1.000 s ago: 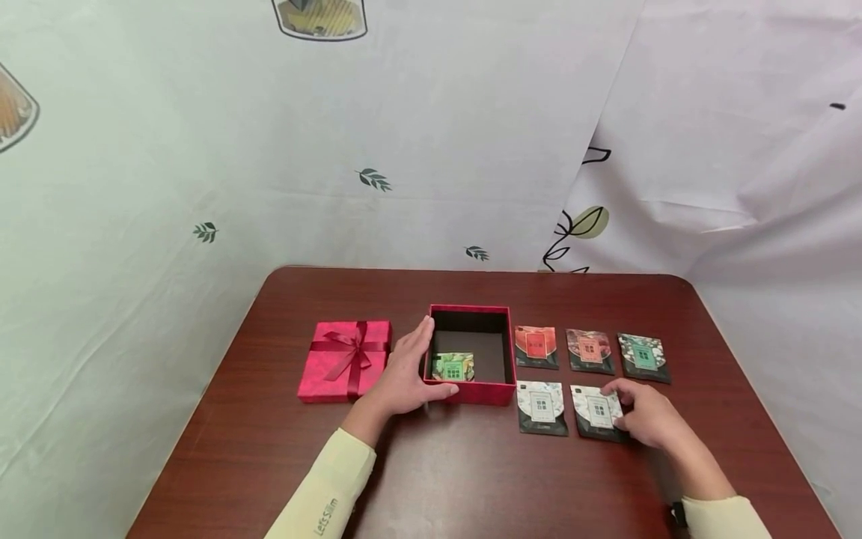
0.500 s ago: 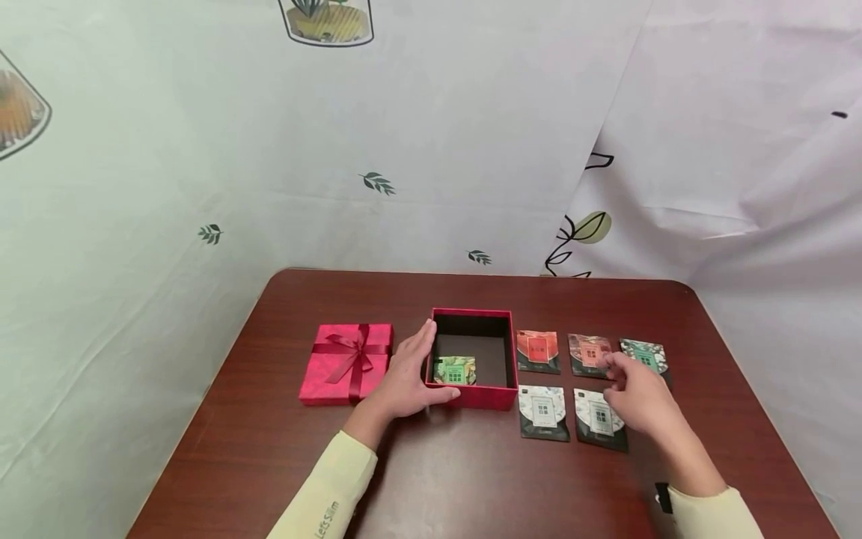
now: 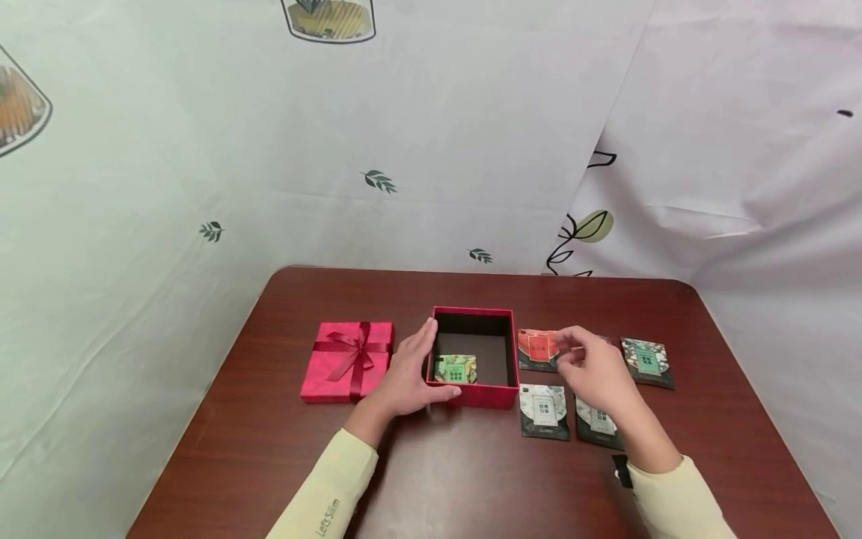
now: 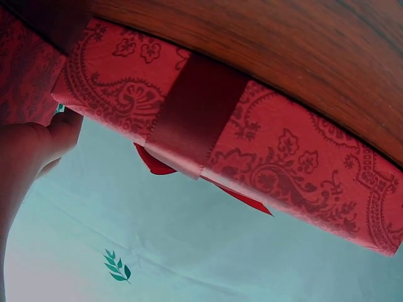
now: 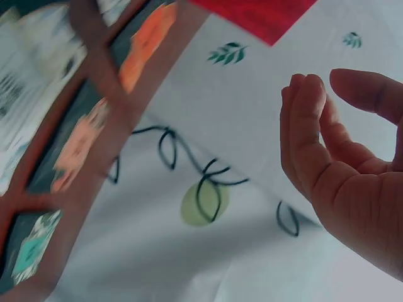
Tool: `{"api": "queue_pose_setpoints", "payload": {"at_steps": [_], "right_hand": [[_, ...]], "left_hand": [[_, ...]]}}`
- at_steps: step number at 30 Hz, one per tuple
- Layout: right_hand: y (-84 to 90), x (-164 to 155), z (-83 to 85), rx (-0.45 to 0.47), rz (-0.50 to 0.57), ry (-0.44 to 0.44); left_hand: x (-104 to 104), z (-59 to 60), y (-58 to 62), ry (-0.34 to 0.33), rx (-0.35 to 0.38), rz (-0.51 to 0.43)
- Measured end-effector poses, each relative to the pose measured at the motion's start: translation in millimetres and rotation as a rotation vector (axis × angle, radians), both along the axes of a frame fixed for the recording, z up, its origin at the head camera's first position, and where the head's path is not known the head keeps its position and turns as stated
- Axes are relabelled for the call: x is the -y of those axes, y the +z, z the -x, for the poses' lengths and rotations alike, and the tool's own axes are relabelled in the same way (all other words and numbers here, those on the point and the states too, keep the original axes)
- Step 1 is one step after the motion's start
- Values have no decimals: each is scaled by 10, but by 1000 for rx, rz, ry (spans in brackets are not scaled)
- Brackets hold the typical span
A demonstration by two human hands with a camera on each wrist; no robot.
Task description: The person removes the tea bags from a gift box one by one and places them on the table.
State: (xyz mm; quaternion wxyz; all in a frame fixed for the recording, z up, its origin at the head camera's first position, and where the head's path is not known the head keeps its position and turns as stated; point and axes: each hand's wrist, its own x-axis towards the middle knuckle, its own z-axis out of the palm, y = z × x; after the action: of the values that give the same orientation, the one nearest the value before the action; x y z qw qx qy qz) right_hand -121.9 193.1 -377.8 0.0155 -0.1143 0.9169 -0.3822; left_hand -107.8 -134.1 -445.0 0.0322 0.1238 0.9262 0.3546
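An open red box stands mid-table with a green packet lying inside. My left hand rests against the box's left wall with straight fingers, thumb along the front edge. My right hand hovers just right of the box, over the packet row, with loosely curled fingers that hold nothing. It covers the middle packet of the far row. A red-orange packet lies at its fingertips. A teal packet and two white packets lie around it.
The box's red patterned lid with a ribbon bow lies left of my left hand, and it fills the left wrist view. The brown table is backed by a white printed cloth wall.
My right hand lifted off the near right white packet and moved left and away, over the far row toward the red-orange packet. The left hand and the box stayed put.
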Motion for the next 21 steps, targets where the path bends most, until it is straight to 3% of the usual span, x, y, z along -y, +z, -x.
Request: {"api": "queue_pose_setpoints", "payload": {"at_steps": [4,14,21], "right_hand": [[33,174,17,-11,42,36],[26,544,48,87,103,131],[21,760,83,155,42,166]], "left_hand": [[-2,0,5,0,1,-6],[-8,-8,11,0,16,-1],[0,-2,6,-5,5,-7]]}}
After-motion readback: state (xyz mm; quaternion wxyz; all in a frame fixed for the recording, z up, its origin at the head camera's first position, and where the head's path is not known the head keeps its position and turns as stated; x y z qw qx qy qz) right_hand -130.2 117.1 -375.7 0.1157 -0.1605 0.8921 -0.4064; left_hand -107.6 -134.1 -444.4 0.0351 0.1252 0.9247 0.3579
